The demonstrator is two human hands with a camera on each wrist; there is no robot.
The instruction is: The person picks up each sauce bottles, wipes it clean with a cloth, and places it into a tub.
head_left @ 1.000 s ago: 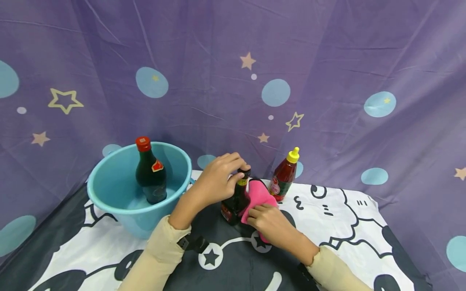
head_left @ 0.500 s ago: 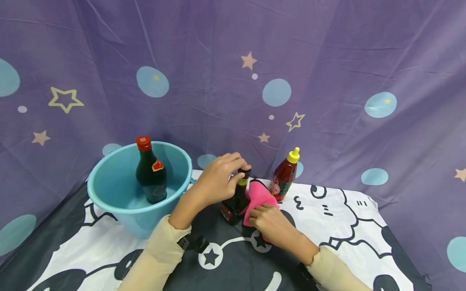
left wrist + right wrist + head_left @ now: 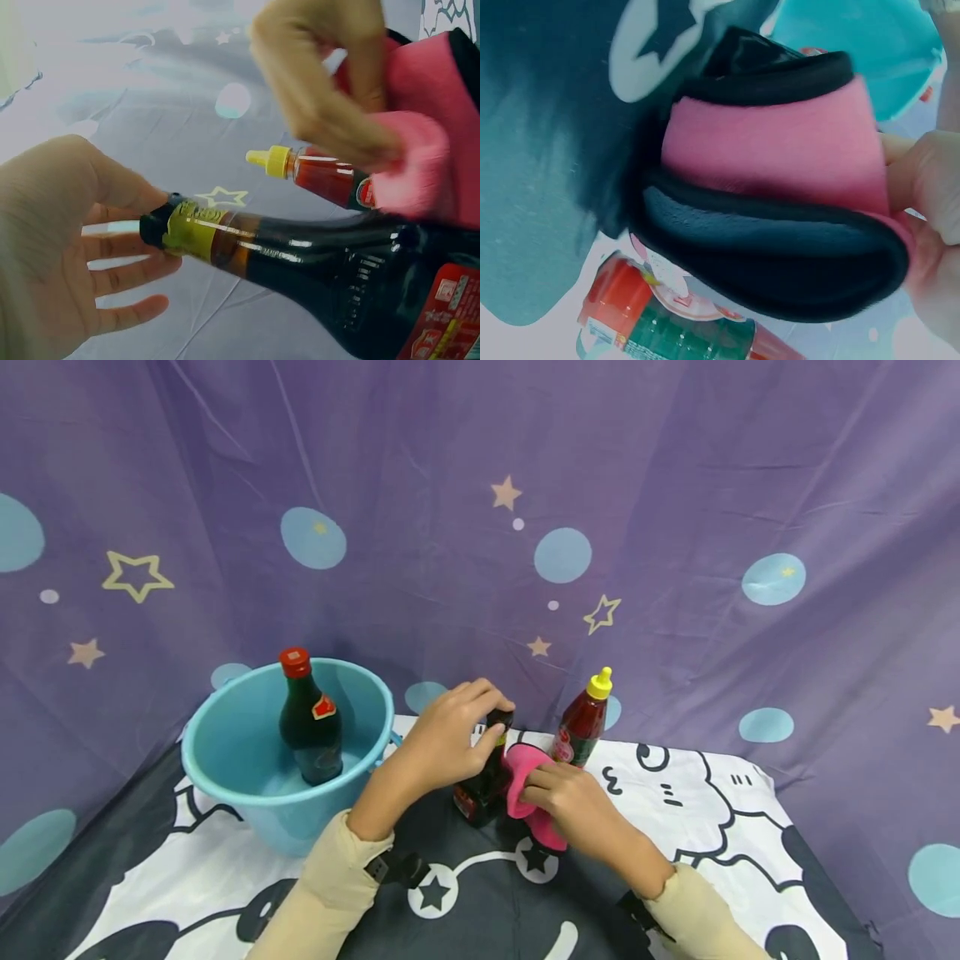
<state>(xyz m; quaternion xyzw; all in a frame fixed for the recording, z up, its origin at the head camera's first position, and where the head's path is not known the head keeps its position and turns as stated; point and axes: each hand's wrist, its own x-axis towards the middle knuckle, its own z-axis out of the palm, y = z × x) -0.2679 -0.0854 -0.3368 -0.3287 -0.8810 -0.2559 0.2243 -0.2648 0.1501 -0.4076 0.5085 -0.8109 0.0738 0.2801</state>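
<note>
A dark glass sauce bottle (image 3: 483, 787) with a black cap and red label stands upright on the cloth-covered table. My left hand (image 3: 446, 739) pinches its cap between thumb and fingers; the left wrist view shows the bottle's yellow neck band (image 3: 196, 229). Against the bottle's right side, my right hand (image 3: 573, 797) grips a soft pink cloth piece (image 3: 523, 762) with black edging. Seen in the right wrist view, this pink piece (image 3: 772, 154) curls over and shows a dark inner side. The lower part of the bottle is partly hidden behind it there.
A light-blue bucket (image 3: 255, 797) on the left holds a red-capped dark bottle (image 3: 311, 727). Behind my right hand stands a red sauce bottle (image 3: 583, 722) with a yellow nozzle cap. A purple curtain (image 3: 675, 568) hangs along the table's back edge.
My right hand has shifted slightly right and pulled the pink piece with it, curling its upper part away from the bottle. My left hand stays on the cap.
</note>
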